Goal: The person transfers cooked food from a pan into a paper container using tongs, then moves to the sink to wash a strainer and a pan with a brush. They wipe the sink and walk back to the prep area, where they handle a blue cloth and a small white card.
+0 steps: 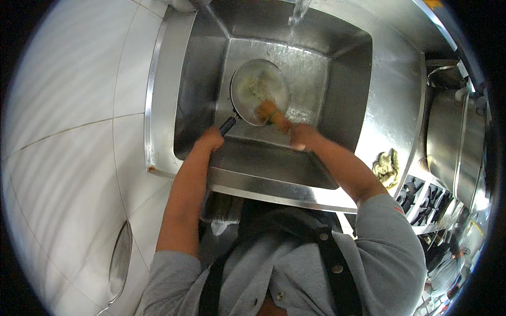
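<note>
My left hand [211, 139] is closed around the black handle of a round, fine-mesh strainer [244, 89]. The strainer lies low in a deep stainless steel sink [276, 158], with blurred yellow-green residue at its middle. In my right hand [303, 136] is a short orange-brown bundled brush [274, 114], bound by a dark green band. Its bristle end presses on the strainer's lower right part and looks blurred. A stream of water [299, 15] falls into the sink beyond the strainer, and the sink floor is wet.
A crumpled yellowish cloth [386, 168] lies on the right counter [395, 91]. Large metal pots [450, 134] and a rack of utensils [427, 201] stand beyond it. Another strainer [120, 262] hangs against the white tiled wall [75, 170]. Far right is another person [446, 272].
</note>
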Demonstrator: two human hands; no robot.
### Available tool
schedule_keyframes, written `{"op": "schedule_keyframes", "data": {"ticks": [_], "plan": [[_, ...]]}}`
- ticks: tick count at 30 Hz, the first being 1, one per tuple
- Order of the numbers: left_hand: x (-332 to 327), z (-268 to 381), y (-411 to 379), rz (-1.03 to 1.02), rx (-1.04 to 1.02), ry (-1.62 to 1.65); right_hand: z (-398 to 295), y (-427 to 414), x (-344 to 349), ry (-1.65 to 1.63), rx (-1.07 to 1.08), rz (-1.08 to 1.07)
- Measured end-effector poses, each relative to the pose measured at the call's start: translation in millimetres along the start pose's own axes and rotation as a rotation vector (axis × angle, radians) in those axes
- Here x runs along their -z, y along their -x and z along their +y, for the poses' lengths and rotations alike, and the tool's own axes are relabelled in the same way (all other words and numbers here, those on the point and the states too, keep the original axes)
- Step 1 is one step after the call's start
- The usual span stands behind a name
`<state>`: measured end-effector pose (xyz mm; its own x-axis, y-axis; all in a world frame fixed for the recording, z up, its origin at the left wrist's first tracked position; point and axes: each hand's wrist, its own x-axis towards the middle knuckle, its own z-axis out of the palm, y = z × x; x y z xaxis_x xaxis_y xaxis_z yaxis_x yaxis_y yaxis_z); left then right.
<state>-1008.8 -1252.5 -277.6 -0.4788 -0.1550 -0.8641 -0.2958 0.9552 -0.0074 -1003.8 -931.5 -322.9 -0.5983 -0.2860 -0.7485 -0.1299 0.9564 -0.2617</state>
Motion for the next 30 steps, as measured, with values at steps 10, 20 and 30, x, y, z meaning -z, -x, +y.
{"op": "schedule_keyframes", "data": {"ticks": [10, 20, 30], "plan": [[6, 4, 5, -0.11, 0.047, 0.04, -25, -2, 80, -0.236, -0.011, -0.137], [-1, 2, -3, -0.081, 0.038, 0.078, -14, -16, 59, -0.341, -0.139, -0.162], [4, 4, 0, -0.075, 0.058, 0.008, -55, -3, 73, -0.279, -0.042, -0.406]]}}
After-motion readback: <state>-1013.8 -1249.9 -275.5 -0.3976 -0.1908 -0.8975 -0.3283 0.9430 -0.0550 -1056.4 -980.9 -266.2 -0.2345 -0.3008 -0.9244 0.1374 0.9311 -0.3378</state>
